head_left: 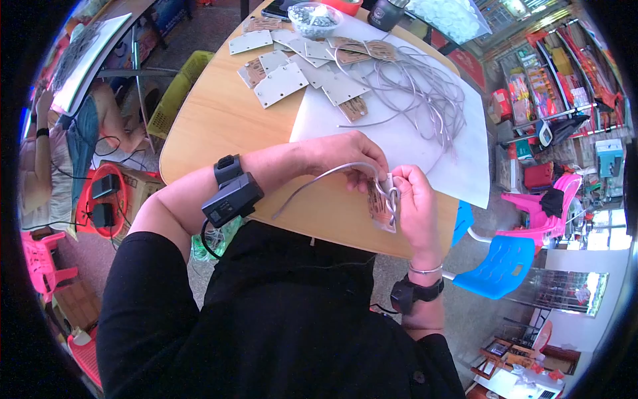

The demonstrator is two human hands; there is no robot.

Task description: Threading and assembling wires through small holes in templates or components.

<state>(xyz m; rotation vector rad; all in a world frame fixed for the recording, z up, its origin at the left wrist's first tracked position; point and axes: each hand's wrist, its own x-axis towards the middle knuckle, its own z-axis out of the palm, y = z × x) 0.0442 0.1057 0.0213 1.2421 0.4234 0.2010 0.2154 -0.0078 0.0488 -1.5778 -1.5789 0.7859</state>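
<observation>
In front of my body, just over the near part of the table, a small flat plate with a brown cut-out pattern hangs between my hands. My left hand is closed, its fingertips at the plate's upper left edge. A grey cord runs through the plate's top and trails off to the left, its loose end hanging low. My right hand pinches the cord's loop beside the plate's upper right side. The fingertips partly cover where cord and plate meet.
Several pale and brown plates lie overlapping on the wooden table. A tangle of grey cords rests on a white sheet. Behind stand a clear bowl and a dark cup. A blue chair is at right; another person sits at left.
</observation>
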